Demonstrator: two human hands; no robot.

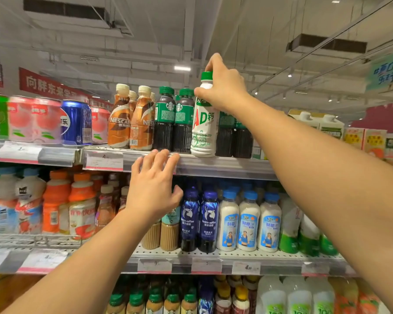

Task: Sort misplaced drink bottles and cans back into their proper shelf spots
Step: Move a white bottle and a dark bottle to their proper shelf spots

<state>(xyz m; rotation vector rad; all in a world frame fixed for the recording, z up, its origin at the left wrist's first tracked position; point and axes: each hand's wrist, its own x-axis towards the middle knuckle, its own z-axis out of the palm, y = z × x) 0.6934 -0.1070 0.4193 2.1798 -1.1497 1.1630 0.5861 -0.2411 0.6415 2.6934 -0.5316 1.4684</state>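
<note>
The right grip (222, 87) curls its fingers and thumb round the neck of a white AD bottle (203, 128) with a green cap, which stands upright at the front edge of the top shelf (225, 165), among dark Starbucks bottles (173, 121). The left grip (153, 189) is spread and holds nothing, its fingertips touching that shelf's edge. Nescafé bottles (129, 118) stand further left, beyond them a blue Pepsi can (76, 122).

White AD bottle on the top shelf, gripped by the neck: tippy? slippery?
Probably tippy: the white AD bottle is tall and narrow, standing at the shelf edge, and the right hand grips it high, near the green cap. Its glossy label may be slick. It looks full, so likely fairly heavy.
</note>
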